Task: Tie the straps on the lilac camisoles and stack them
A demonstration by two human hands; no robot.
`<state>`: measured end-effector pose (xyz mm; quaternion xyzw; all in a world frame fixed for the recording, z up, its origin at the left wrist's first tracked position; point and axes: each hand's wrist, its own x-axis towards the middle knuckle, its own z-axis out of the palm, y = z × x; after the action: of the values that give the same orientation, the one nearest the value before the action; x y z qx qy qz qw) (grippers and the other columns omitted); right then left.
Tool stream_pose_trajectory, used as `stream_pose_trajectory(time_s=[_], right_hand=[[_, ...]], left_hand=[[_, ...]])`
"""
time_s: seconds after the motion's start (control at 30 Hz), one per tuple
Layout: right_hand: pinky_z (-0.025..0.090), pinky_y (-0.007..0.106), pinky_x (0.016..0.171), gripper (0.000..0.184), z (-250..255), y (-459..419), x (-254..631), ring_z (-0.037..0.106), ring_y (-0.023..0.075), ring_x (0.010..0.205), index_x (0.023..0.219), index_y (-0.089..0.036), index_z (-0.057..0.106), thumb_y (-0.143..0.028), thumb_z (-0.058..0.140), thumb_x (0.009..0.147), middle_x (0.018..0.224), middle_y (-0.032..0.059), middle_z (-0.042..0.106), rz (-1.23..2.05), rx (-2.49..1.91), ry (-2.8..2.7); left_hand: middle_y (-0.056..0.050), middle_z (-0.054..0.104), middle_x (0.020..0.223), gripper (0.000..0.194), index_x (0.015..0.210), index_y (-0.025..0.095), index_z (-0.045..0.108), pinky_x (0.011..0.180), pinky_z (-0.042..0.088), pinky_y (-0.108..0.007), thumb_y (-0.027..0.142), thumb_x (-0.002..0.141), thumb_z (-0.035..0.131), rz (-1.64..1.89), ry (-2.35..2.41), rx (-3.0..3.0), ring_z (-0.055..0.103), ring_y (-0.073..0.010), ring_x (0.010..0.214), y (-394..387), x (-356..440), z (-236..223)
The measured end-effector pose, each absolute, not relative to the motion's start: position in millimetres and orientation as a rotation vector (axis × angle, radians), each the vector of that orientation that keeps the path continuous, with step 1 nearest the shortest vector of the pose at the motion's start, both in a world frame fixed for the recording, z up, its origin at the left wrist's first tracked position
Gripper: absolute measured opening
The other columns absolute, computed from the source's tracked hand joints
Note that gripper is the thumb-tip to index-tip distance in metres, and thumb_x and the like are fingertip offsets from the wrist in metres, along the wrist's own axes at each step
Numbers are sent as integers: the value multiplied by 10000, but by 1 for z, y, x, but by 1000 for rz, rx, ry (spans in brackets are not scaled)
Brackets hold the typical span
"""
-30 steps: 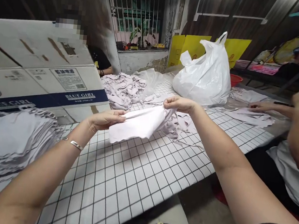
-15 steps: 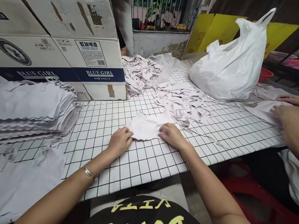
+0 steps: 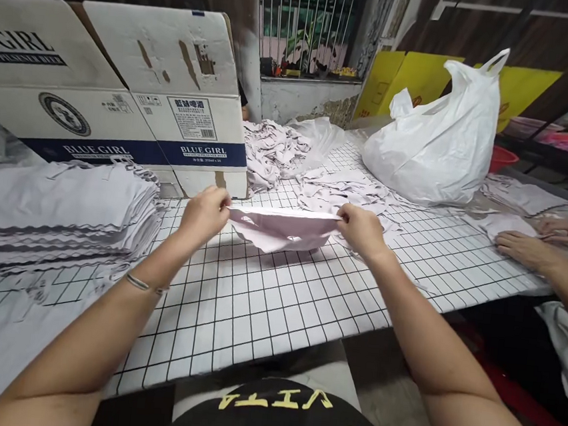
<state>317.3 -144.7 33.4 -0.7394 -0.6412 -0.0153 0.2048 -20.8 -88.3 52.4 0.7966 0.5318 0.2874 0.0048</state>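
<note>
A pale pinkish fabric piece (image 3: 282, 231) is stretched between my two hands, just above the checked table (image 3: 264, 318). My left hand (image 3: 207, 213) pinches its left end, and my right hand (image 3: 360, 230) pinches its right end. The upper edge is pulled straight; the rest sags below it, with small gaps or holes showing. Beyond my hands lies a loose heap of similar fabric pieces (image 3: 344, 190). To the left of my left hand is a thick stack of pale fabric pieces (image 3: 59, 201) with wavy edges.
A cardboard beer box (image 3: 147, 119) stands at the back left. A full white plastic bag (image 3: 431, 143) sits back right. Another fabric heap (image 3: 273, 146) lies by the box. At the right edge, a co-worker's hands (image 3: 526, 250) rest on fabric. More pale fabric (image 3: 10, 347) lies front left.
Both hands have lifted the fabric piece off the table and moved apart, pulling it taut. The view has tilted up slightly. The co-worker's hands have shifted over their fabric.
</note>
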Motion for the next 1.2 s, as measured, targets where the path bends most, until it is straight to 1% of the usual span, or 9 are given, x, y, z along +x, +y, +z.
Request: stream_pose_trajectory(time_s=[0.13, 0.27, 0.5, 0.6, 0.73, 0.87, 0.97, 1.07, 1.2], right_hand=[[382, 281, 551, 116, 91, -114, 338, 570, 195, 654, 688, -195, 623, -154, 703, 614, 669, 37, 642, 104, -2125, -1789], [406, 268, 466, 182, 134, -80, 332, 558, 163, 528, 620, -187, 592, -83, 738, 583, 564, 19, 595, 449, -2038, -1785], [425, 240, 416, 279, 193, -45, 317, 552, 137, 487, 584, -152, 604, 35, 809, 550, 471, -3, 478, 625, -1609, -1947], [450, 230, 437, 273, 215, -45, 317, 574, 138, 524, 632, -140, 613, 32, 814, 564, 500, -7, 475, 562, -1542, -1986], [452, 203, 446, 242, 234, -50, 323, 588, 125, 547, 655, -142, 609, -38, 821, 606, 526, -17, 479, 472, -1590, -1977], [436, 161, 436, 229, 234, -48, 333, 575, 93, 542, 683, -147, 623, -139, 841, 614, 530, -29, 509, 459, -1572, -2056], [454, 174, 440, 224, 230, -43, 330, 577, 103, 545, 693, -140, 637, -147, 845, 610, 522, -17, 517, 512, -1535, -2036], [491, 208, 458, 211, 228, -43, 316, 588, 127, 556, 685, -145, 632, -120, 831, 621, 521, -2, 522, 630, -1482, -1947], [548, 268, 523, 162, 225, -59, 285, 614, 157, 575, 721, -153, 599, -184, 758, 730, 564, 24, 548, 922, -1482, -1763]], left_hand=[[-28, 640, 719, 116, 684, 195, 623, 726, 427, -293, 93, 635, 595, 884, 1866, 2261, 586, -219, 749, -58, -50, 102], [-47, 661, 803, 164, 880, 173, 680, 767, 449, -312, 226, 729, 645, 1066, 1637, 2170, 588, -203, 769, -55, -34, 125], [-117, 645, 1024, 425, 1083, 145, 621, 734, 446, -304, 455, 794, 661, 1088, 984, 1876, 584, -199, 848, -72, 92, 73], [-81, 644, 939, 409, 1012, 163, 643, 677, 413, -281, 490, 768, 673, 1034, 958, 1835, 567, -190, 793, -68, 128, 52], [-15, 553, 645, 335, 655, 160, 589, 588, 338, -258, 467, 777, 643, 985, 1037, 1830, 495, -154, 658, -53, 125, 39], [-10, 593, 708, 353, 777, 160, 641, 582, 351, -239, 504, 721, 700, 941, 886, 1551, 490, -130, 653, -47, 95, 36], [-20, 591, 695, 352, 797, 138, 656, 601, 387, -242, 405, 624, 805, 801, 794, 1396, 488, -109, 615, -53, 85, 36], [-87, 642, 902, 408, 863, 145, 651, 655, 441, -268, 466, 652, 788, 779, 798, 1310, 551, -137, 720, -65, 92, 38], [-132, 543, 1286, 628, 1182, 258, 551, 727, 495, -333, 525, 662, 783, 797, 978, 1194, 542, -272, 1067, -76, 118, 32]])
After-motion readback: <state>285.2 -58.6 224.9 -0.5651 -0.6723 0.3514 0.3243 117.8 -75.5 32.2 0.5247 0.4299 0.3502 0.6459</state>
